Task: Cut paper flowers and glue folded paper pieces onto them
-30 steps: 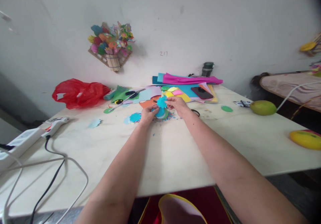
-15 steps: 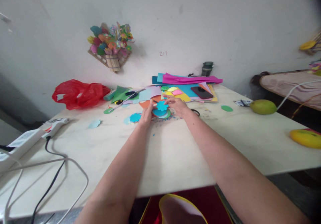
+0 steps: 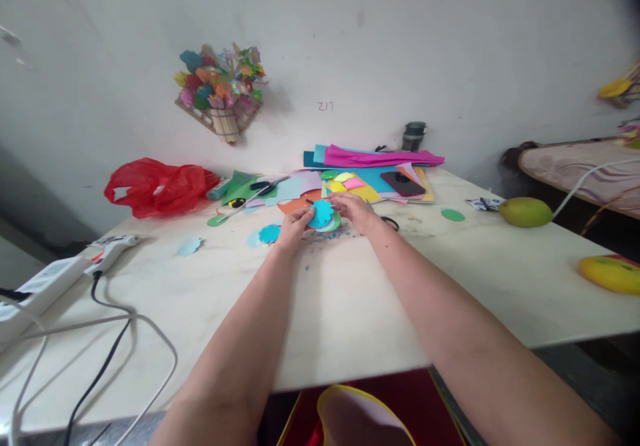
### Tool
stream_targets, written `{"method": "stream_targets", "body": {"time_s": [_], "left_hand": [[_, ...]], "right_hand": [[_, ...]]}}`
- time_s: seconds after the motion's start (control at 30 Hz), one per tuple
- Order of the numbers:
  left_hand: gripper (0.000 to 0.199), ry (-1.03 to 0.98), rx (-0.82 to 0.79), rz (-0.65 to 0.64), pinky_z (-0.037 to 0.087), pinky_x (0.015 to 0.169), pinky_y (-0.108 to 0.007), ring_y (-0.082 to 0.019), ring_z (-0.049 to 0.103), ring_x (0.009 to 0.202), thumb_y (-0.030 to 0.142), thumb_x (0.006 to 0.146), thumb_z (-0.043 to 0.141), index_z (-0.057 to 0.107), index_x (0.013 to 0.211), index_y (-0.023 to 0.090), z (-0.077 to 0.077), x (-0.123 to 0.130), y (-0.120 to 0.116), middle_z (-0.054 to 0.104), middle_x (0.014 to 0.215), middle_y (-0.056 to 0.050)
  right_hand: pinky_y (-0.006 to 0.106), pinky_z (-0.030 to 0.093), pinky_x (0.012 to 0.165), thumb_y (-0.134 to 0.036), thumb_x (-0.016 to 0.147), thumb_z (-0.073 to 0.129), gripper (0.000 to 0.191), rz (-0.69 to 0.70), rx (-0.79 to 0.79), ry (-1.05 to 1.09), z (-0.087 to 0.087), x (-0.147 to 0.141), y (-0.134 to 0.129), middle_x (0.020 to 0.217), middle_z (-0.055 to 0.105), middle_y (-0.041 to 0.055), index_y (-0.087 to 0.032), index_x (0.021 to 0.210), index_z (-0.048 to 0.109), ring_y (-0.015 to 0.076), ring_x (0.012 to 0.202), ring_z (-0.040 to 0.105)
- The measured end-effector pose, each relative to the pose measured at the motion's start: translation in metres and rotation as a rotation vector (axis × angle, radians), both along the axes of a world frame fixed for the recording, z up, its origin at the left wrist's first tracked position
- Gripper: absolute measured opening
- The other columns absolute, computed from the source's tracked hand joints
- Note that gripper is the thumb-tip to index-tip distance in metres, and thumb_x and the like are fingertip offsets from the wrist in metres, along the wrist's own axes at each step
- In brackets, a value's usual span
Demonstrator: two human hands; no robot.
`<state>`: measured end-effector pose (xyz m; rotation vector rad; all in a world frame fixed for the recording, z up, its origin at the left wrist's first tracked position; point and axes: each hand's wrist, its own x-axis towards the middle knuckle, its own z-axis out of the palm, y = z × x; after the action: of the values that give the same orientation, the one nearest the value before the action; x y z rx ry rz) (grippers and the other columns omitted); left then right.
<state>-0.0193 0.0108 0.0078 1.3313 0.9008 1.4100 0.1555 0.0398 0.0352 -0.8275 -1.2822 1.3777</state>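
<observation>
A bright blue scalloped paper flower stands tilted between my hands over the middle of the table. My left hand pinches its left edge, thumb in front. At the flower's right edge my right hand has its fingers bent and closed on the rim; the fingertips are partly hidden. Below the flower lie a green paper circle and a pale paper piece. Another blue paper flower rests left of my left hand. Small blue paper scraps are scattered beneath.
Coloured sheets, scissors and a phone lie at the back. A red plastic bag sits back left. Power strips and cables occupy the left; a green mango and yellow mango sit right.
My left thumb has come over the blue flower's left edge. My right fingers have drawn from across the flower's top to its right side. The darker blue disc below is now covered.
</observation>
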Motion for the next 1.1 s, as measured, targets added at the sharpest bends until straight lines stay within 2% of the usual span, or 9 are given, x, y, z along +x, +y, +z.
{"method": "stream_targets", "body": {"time_s": [0.1, 0.17, 0.27, 0.33, 0.53, 0.7, 0.9, 1.0, 1.1], "left_hand": [[0.047, 0.032, 0.033, 0.012, 0.051, 0.074, -0.030, -0.016, 0.062, 0.072, 0.058, 0.063, 0.071, 0.070, 0.081, 0.014, 0.002, 0.001, -0.001, 0.069, 0.076, -0.004], [0.046, 0.061, 0.061, 0.029, 0.050, 0.074, -0.028, -0.015, 0.060, 0.071, 0.058, 0.065, 0.070, 0.070, 0.080, 0.014, 0.003, 0.003, -0.001, 0.068, 0.074, -0.003], [0.046, 0.102, 0.104, 0.061, 0.048, 0.071, -0.027, -0.014, 0.058, 0.068, 0.058, 0.066, 0.069, 0.069, 0.079, 0.014, 0.005, 0.004, -0.001, 0.066, 0.071, -0.002], [0.045, 0.111, 0.111, 0.077, 0.048, 0.069, -0.027, -0.014, 0.057, 0.066, 0.058, 0.066, 0.068, 0.069, 0.079, 0.014, 0.005, 0.004, 0.000, 0.065, 0.069, -0.001], [0.042, 0.125, 0.137, 0.146, 0.048, 0.070, -0.029, -0.017, 0.059, 0.071, 0.056, 0.068, 0.066, 0.070, 0.079, 0.016, 0.005, 0.005, 0.001, 0.066, 0.072, -0.002], [0.035, 0.174, 0.143, 0.230, 0.048, 0.072, -0.030, -0.021, 0.061, 0.082, 0.051, 0.069, 0.068, 0.071, 0.077, 0.016, 0.005, 0.008, 0.003, 0.067, 0.075, -0.005], [0.036, 0.214, 0.163, 0.209, 0.047, 0.070, -0.031, -0.020, 0.061, 0.075, 0.051, 0.073, 0.064, 0.069, 0.077, 0.015, 0.003, 0.007, 0.005, 0.065, 0.071, -0.004], [0.033, 0.196, 0.213, 0.253, 0.045, 0.085, -0.035, -0.026, 0.060, 0.100, 0.049, 0.073, 0.065, 0.068, 0.071, 0.016, 0.009, 0.005, 0.001, 0.068, 0.096, -0.010], [0.030, 0.157, 0.262, 0.319, 0.038, 0.097, -0.037, -0.027, 0.052, 0.118, 0.047, 0.072, 0.067, 0.068, 0.069, 0.017, 0.016, 0.002, -0.003, 0.062, 0.119, -0.013]], "right_hand": [[0.023, 0.046, 0.057, -0.038, 0.066, 0.066, 0.026, 0.076, -0.044, 0.004, -0.001, -0.005, -0.003, 0.073, 0.068, 0.0023, -0.016, 0.080, 0.066, 0.0133, 0.064, 0.061], [0.023, 0.046, 0.057, -0.034, 0.063, 0.067, 0.022, 0.107, -0.045, 0.032, -0.001, -0.008, -0.005, 0.068, 0.067, 0.0014, -0.016, 0.075, 0.066, 0.0128, 0.060, 0.060], [0.022, 0.046, 0.055, -0.026, 0.063, 0.067, 0.014, 0.070, -0.065, 0.045, -0.002, -0.011, -0.004, 0.063, 0.066, 0.0006, -0.015, 0.071, 0.065, 0.0119, 0.058, 0.058], [0.022, 0.047, 0.054, -0.024, 0.063, 0.066, 0.011, 0.052, -0.093, 0.029, -0.002, -0.011, -0.003, 0.062, 0.066, 0.0005, -0.016, 0.070, 0.065, 0.0120, 0.057, 0.058], [0.027, 0.051, 0.054, -0.014, 0.058, 0.067, 0.018, 0.145, -0.163, 0.016, -0.005, -0.013, -0.002, 0.062, 0.066, 0.0008, -0.017, 0.076, 0.065, 0.0144, 0.055, 0.059], [0.029, 0.050, 0.055, -0.013, 0.059, 0.064, 0.016, 0.090, -0.173, -0.012, -0.009, -0.022, -0.004, 0.055, 0.061, -0.0023, -0.018, 0.074, 0.064, 0.0139, 0.053, 0.056], [0.024, 0.047, 0.054, -0.008, 0.056, 0.060, 0.017, -0.088, -0.041, -0.106, -0.008, -0.028, -0.005, 0.059, 0.062, -0.0027, -0.017, 0.070, 0.064, 0.0122, 0.054, 0.056], [0.023, 0.046, 0.048, -0.010, 0.058, 0.062, 0.024, -0.162, -0.015, -0.160, -0.006, -0.029, -0.007, 0.062, 0.062, -0.0027, -0.018, 0.080, 0.068, 0.0110, 0.051, 0.054], [0.023, 0.045, 0.042, -0.017, 0.061, 0.068, 0.032, -0.191, -0.048, -0.161, -0.004, -0.030, -0.010, 0.069, 0.065, -0.0011, -0.018, 0.093, 0.068, 0.0121, 0.051, 0.056]]}}
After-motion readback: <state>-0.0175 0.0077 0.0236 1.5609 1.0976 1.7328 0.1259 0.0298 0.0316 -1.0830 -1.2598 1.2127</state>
